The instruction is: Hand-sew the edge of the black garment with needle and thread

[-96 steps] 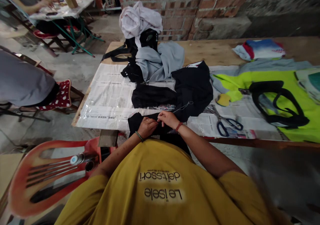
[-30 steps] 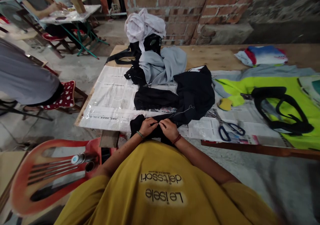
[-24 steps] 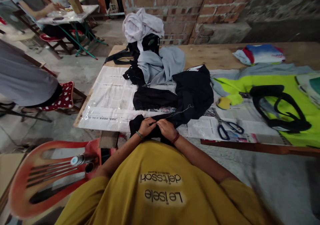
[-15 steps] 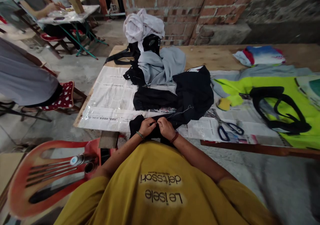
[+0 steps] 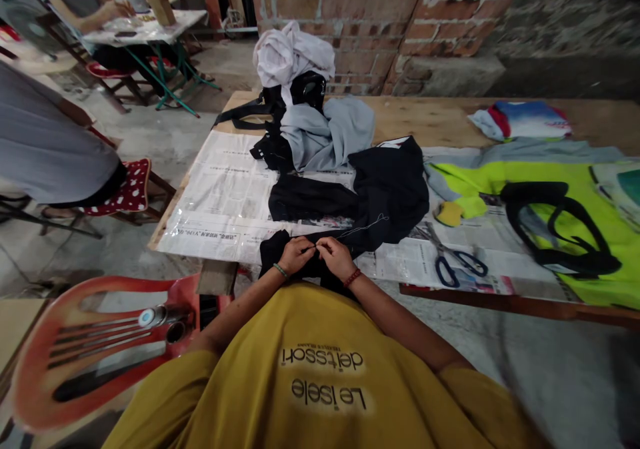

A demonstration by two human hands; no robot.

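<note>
Close together at the table's near edge, both hands work over a black garment (image 5: 390, 196). My left hand (image 5: 297, 256) is closed, its thumb and fingers pinching the black cloth. Its fingertips almost meet those of my right hand (image 5: 337, 258), which is closed in a pinch too; what sits between those fingertips is too small to make out. A loose pale thread (image 5: 367, 226) lies across the dark cloth just beyond my right hand. To the right, scissors with dark blue handles (image 5: 447, 269) rest on newspaper.
Newspaper (image 5: 200, 202) covers part of the wooden table. Grey cloth (image 5: 327, 136) and a white bundle (image 5: 293, 56) are piled at the back. Neon-yellow fabric (image 5: 480, 172) with a black strap (image 5: 530, 236) lies right. A red chair (image 5: 90, 296) stands left; a person (image 5: 55, 142) sits beyond.
The view has shifted slightly. My right hand's fingertips have come a little away from the cloth, and the hands stay close together over the black garment.
</note>
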